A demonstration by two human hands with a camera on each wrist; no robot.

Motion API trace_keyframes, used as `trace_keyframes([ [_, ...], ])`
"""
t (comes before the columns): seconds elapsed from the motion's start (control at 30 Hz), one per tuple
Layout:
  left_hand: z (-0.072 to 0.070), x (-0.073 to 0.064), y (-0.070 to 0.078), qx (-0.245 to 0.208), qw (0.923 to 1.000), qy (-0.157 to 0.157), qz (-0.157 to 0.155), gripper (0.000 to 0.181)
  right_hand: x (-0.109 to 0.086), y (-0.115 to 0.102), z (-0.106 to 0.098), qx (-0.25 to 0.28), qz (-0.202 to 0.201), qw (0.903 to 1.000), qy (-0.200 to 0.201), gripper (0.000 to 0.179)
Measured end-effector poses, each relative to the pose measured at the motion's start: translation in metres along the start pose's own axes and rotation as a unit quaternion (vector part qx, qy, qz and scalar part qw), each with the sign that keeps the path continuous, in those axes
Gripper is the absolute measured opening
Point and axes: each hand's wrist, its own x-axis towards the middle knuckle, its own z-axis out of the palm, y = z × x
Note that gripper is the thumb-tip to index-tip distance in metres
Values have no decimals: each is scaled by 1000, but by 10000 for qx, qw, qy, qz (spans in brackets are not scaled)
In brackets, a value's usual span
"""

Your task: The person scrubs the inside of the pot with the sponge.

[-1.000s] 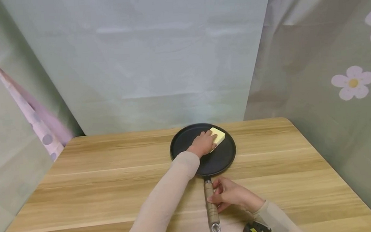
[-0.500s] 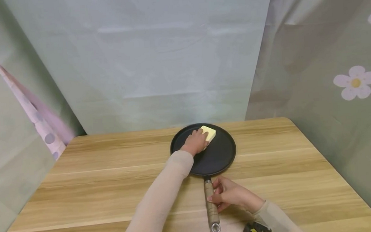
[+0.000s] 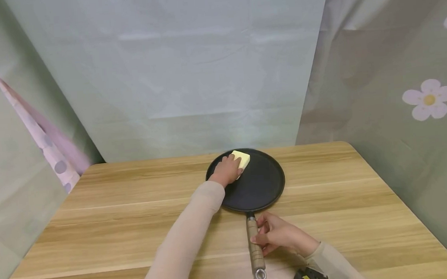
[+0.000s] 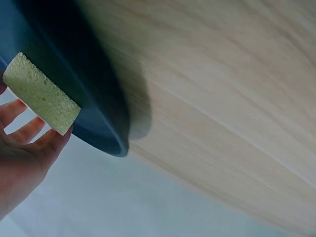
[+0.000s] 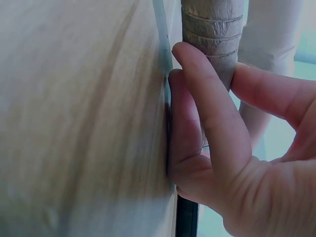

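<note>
A round black flat pan (image 3: 259,182) lies on the wooden table, its handle (image 3: 256,254) pointing toward me. On the pan's upper left, my left hand (image 3: 225,170) grips a pale yellow sponge (image 3: 242,159) against the cooking surface. The left wrist view shows the sponge's porous side (image 4: 42,94) with fingertips along one edge, near the pan's raised rim (image 4: 106,118). My right hand (image 3: 282,235) pinches the wood-look handle from the right between thumb and fingers. Seen from the right wrist, the fingers (image 5: 217,118) sit close to the tabletop beside the ringed handle (image 5: 213,29).
The wooden table (image 3: 117,233) extends to both sides of the pan, and its far edge runs just behind the pan. Pale curtains (image 3: 203,71) hang behind and at the sides. A small black device (image 3: 310,276) sits at the right wrist.
My left hand has slid the sponge leftward across the pan, from its right side to the upper left. The right hand and the handle have stayed in place.
</note>
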Motion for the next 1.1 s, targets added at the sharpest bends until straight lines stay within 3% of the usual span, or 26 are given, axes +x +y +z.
trace_keyframes([
  [0.33,2,-9,-19,-83,9997,99,222,50,-1,0,0,-5,-44,10000,20,40],
  [0.7,7,-17,-41,-396,9958,354,750,50,-2,0,-1,1,-30,10000,9,40],
  [1.1,8,-29,-47,-507,9933,414,952,51,-2,1,-3,-10,-5,10000,-13,39],
])
